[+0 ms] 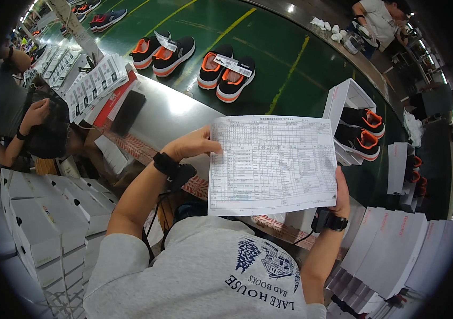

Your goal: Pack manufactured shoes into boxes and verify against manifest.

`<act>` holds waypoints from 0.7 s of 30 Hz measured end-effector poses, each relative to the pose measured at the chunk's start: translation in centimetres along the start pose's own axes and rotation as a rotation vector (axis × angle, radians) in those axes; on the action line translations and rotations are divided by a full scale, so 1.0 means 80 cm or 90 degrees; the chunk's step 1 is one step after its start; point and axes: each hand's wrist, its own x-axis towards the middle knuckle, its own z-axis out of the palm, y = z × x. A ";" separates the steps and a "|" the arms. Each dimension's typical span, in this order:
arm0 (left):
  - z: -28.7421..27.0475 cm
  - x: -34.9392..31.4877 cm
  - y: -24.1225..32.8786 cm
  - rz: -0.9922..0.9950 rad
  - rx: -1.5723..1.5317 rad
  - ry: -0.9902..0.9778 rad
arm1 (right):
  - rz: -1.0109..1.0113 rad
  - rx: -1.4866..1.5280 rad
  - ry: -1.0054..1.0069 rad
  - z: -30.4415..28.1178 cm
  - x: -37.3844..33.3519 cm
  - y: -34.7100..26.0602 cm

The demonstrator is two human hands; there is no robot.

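A white sheet of paper (274, 165) printed with a dense table is held up between my two hands, over the near edge of the bench. My left hand (194, 144) pinches its left edge, thumb lying on the front. At the right edge my right hand (342, 189) grips the sheet, its fingers mostly hidden behind the paper. Beyond the sheet, two pairs of black sneakers with orange linings, one pair (227, 73) nearer and another pair (163, 53) to its left, stand on the green conveyor belt (269, 48) with tags laid across them.
An open white shoebox (351, 98) with black-orange sneakers (362, 133) stands right of the paper. A dark phone (128, 112) and printed label sheets (96, 87) lie at left. White shoeboxes are stacked at lower left (45, 228) and lower right (386, 250). Co-workers stand at left and far right.
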 end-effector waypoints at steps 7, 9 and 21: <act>0.002 0.006 -0.004 -0.010 -0.035 0.015 | -0.023 -0.100 0.001 0.017 -0.015 -0.006; 0.000 0.008 -0.005 -0.011 -0.036 0.009 | -0.026 -0.098 -0.002 0.017 -0.016 -0.006; -0.001 0.025 -0.006 0.054 -0.170 0.032 | -0.043 -0.101 0.024 0.021 -0.007 0.002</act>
